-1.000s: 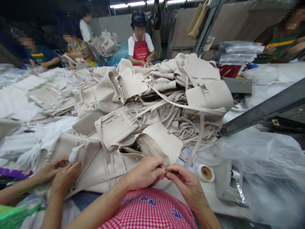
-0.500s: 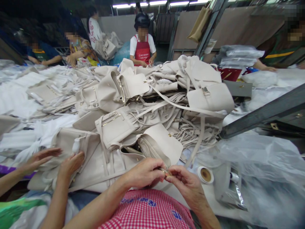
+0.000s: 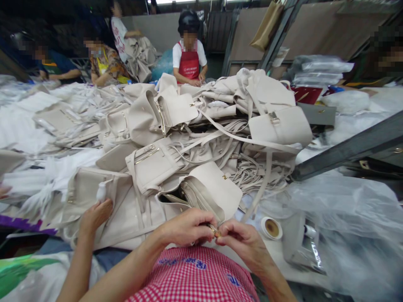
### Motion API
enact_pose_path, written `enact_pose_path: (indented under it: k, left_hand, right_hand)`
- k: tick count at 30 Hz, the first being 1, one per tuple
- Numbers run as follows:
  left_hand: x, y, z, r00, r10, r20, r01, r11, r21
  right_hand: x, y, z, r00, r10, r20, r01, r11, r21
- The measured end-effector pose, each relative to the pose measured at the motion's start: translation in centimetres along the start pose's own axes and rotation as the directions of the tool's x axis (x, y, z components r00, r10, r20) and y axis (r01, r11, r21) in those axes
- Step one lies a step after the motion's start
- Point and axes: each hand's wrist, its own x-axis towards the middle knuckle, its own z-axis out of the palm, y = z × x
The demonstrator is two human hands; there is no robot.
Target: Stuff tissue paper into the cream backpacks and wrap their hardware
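Just above my checked apron, my left hand point(image 3: 192, 227) is closed, thumb and fingers pinching a small gold-coloured metal piece point(image 3: 215, 231). Its exact kind is too small to tell. My right hand point(image 3: 242, 240) meets it from the other side, fingertips pinched on the same piece, where a bit of orange shows. Right behind my hands lies a beige handbag point(image 3: 217, 188) with its flap thrown back and its inside showing. A small gold clasp point(image 3: 224, 177) sits on that flap.
Beige bags and straps point(image 3: 252, 172) are heaped across the table. To the left, a co-worker's hand point(image 3: 97, 214) rests on a beige bag point(image 3: 86, 188). At right are a tape roll point(image 3: 271, 228), clear plastic bags point(image 3: 355, 235) and a slanting metal beam point(image 3: 346, 147). Several people work beyond.
My hands stay in nearly the same place, fingers shifting slightly on the metal piece. The co-worker's other hand has moved off the bag to the far left edge.
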Motion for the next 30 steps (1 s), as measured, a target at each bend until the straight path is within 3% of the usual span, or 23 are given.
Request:
enact_pose_path:
  k: [8, 18, 20, 23, 26, 30]
  left_hand:
    - [0.6, -0.3, 0.6, 0.993, 0.046, -0.112, -0.049, 0.998, -0.028]
    - [0.5, 0.2, 0.4, 0.992, 0.086, -0.092, -0.084, 0.996, 0.027]
    - [0.6, 0.1, 0.5, 0.991, 0.079, -0.11, -0.077, 0.997, 0.018]
    - [0.8, 0.0, 0.8, 0.985, 0.055, -0.162, -0.061, 0.998, -0.03]
    - [1.2, -0.1, 1.3, 0.976, 0.0, -0.217, -0.027, 0.992, -0.121]
    - [1.9, -0.6, 1.9, 0.973, -0.078, -0.215, 0.007, 0.95, -0.311]
  right_hand:
    - [-0.3, 1.3, 0.1, 0.987, -0.085, -0.133, 0.085, 0.996, -0.002]
    - [-0.4, 0.2, -0.1, 0.999, 0.032, -0.011, -0.031, 0.995, 0.092]
    - [-0.3, 0.0, 0.0, 1.0, 0.024, -0.01, -0.024, 1.0, 0.005]
    - [-0.2, 0.1, 0.3, 0.989, -0.126, -0.08, 0.104, 0.966, -0.238]
    - [0.1, 0.9, 0.8, 0.917, -0.362, -0.17, 0.251, 0.851, -0.461]
    - [0.5, 1.9, 1.4, 0.734, -0.658, -0.166, 0.363, 0.587, -0.724]
